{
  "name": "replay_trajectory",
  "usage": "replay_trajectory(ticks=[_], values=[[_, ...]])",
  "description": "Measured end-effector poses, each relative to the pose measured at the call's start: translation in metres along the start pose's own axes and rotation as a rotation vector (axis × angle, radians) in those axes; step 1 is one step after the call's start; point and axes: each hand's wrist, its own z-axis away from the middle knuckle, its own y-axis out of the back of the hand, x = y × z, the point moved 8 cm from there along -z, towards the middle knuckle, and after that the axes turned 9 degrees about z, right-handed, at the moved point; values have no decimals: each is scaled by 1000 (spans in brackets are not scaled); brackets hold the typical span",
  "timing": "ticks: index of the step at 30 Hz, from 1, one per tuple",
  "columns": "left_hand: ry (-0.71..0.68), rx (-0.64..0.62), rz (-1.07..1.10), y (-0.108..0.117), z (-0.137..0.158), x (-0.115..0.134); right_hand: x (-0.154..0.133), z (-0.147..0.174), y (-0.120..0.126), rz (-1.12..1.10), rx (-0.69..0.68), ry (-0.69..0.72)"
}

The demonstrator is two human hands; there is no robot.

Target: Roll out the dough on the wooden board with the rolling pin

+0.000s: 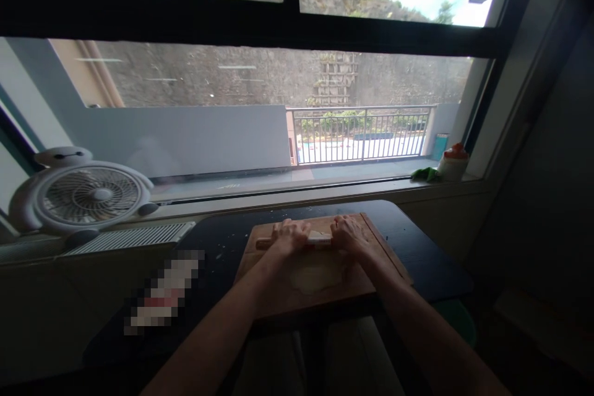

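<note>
My left hand (291, 233) and my right hand (349, 234) are closed over a rolling pin (320, 241). Between them shows a pale stretch of the pin, and its wooden end sticks out past my left hand. Under and in front of the pin lies a flat, pale sheet of dough (318, 275) with an uneven edge. A wooden board (269, 303) carries the dough. My palms and parts of the pin are hidden by my hands.
The board rests on a dark table (417, 260) sprinkled with white bits. A blurred-out item (164, 294) lies on the left. By the window stand a white fan (97, 193), a white bottle with an orange top (453, 164) and a green cloth-like thing (424, 174).
</note>
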Motion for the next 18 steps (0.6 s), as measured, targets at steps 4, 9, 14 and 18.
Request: replay_trajectory(ticks=[4,9,14,18], values=[[-112,132,-30,3,47,9,-5,46,11,-1,72,35],[-227,197,-55,-4,83,4,-11,78,17,13,133,67],[-290,33,-24,-13,67,-2,-11,48,9,36,76,6],[-255,-103,16,-6,24,4,-11,6,1,50,26,-35]])
